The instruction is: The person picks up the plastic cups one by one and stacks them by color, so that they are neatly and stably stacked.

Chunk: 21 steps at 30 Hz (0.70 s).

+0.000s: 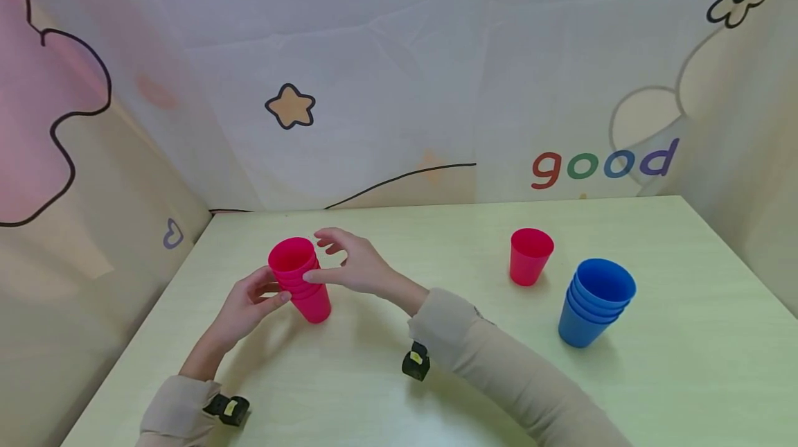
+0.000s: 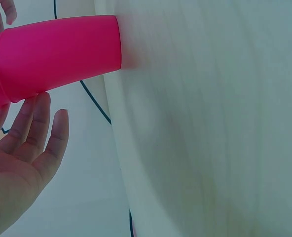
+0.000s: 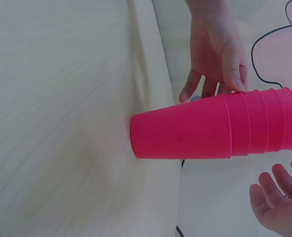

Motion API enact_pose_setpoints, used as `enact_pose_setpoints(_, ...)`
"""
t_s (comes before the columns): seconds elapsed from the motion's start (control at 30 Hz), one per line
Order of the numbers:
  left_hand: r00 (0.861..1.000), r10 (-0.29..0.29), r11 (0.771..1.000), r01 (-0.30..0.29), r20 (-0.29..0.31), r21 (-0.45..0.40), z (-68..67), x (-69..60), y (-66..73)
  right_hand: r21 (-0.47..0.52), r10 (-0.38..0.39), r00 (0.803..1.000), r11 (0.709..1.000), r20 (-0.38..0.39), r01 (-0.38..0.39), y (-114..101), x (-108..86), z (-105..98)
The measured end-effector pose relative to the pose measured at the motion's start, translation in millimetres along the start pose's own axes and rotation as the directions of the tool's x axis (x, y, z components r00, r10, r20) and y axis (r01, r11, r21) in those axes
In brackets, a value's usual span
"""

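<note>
A stack of several pink cups [image 1: 313, 303] stands mouth up on the left part of the table, its base at the tabletop in the right wrist view. My left hand [image 1: 240, 310] holds the stack's left side, thumb in front and fingers partly hidden behind. In the left wrist view, the fingertips of that hand [image 2: 25, 158] touch the lower rims of the stack [image 2: 62, 52]. On the other side, my right hand [image 1: 361, 268] is spread around the upper rims. A gap shows between its fingers and the stack [image 3: 185, 129] in the right wrist view.
A single pink cup [image 1: 528, 263] stands upright at the right of the table [image 1: 399, 391]. Nearer and further right is a stack of several blue cups [image 1: 580, 328]. A printed cloth [image 1: 386, 86] walls the back and sides.
</note>
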<state>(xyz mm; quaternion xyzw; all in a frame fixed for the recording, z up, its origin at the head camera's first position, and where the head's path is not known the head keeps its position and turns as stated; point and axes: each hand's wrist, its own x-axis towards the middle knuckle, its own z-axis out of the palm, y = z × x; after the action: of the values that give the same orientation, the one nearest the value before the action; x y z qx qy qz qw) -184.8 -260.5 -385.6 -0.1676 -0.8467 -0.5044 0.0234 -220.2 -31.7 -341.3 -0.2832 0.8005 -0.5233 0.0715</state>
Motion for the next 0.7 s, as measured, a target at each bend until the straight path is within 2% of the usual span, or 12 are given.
enact_pose_setpoints(0.5, 1.0, 0.01, 1.0, -0.01, 0.003, -0.008, 0.3, 0.7, 0.2, 0.024, -0.023, 0.998, 0.999, -0.066, 0.025, 17, -35.7, -33)
enact_pose_setpoints(0.7, 1.0, 0.002, 1.0, -0.002, 0.002, 0.018, 1.1, 0.9, 1.5, 0.029, -0.04, 0.992, 0.999, -0.122, 0.044, 24, -49.4, -45)
